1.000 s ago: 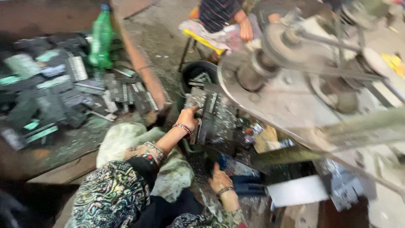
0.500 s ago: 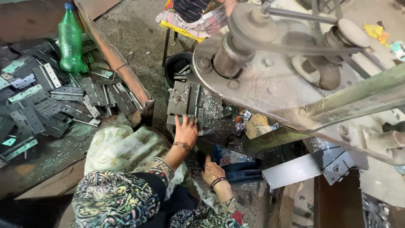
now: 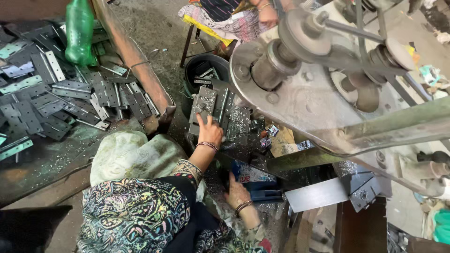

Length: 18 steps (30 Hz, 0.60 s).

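My left hand (image 3: 209,132) reaches forward in a patterned sleeve and presses on a grey metal hinge plate (image 3: 202,107) that stands on edge in a stack beside a dark bucket (image 3: 194,70) of similar parts. Beads circle that wrist. My right hand (image 3: 236,193), also with bangles, rests low on the dirty floor beside a blue box (image 3: 260,187), fingers spread and holding nothing. Metal shavings (image 3: 241,119) lie just right of the plates.
A big grey press machine with a flywheel (image 3: 300,79) fills the right side. On the left, a wooden-edged tray (image 3: 136,51) holds several hinge plates and a green plastic bottle (image 3: 78,30). Another person sits on a stool (image 3: 225,18) at the top.
My left hand has slid a little up the stacked plates and stays on them. My right hand has shifted slightly beside the blue box. The view has swung left.
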Motion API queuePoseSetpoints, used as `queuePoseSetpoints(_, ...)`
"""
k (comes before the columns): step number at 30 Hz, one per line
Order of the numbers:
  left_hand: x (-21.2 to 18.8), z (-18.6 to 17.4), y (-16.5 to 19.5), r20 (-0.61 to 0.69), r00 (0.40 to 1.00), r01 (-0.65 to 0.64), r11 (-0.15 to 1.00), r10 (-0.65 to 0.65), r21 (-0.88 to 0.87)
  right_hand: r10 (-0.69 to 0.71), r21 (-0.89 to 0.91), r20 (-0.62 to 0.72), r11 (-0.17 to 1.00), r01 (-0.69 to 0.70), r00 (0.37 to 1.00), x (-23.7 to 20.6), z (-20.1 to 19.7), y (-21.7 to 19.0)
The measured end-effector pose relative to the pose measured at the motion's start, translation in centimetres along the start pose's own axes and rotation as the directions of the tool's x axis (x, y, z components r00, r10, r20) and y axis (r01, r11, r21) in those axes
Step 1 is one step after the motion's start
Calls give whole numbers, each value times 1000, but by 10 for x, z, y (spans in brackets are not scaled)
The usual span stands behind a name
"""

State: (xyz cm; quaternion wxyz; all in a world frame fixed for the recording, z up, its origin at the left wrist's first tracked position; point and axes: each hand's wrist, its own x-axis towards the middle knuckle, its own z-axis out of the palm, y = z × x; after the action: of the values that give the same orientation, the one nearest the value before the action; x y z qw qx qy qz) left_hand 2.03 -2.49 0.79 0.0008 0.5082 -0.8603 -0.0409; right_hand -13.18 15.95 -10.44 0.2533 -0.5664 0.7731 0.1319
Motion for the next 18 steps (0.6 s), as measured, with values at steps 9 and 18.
queuePoseSetpoints(9, -1, 0, -2, -31, 999, -34, 999, 33, -34, -10, 203, -372, 975, 92, 928, -13, 50, -14)
queuePoseSetpoints(18, 2, 12, 0, -1, 998, -63, 998, 63, 24, -194, -36, -175, 981, 191, 965, -8, -26, -8)
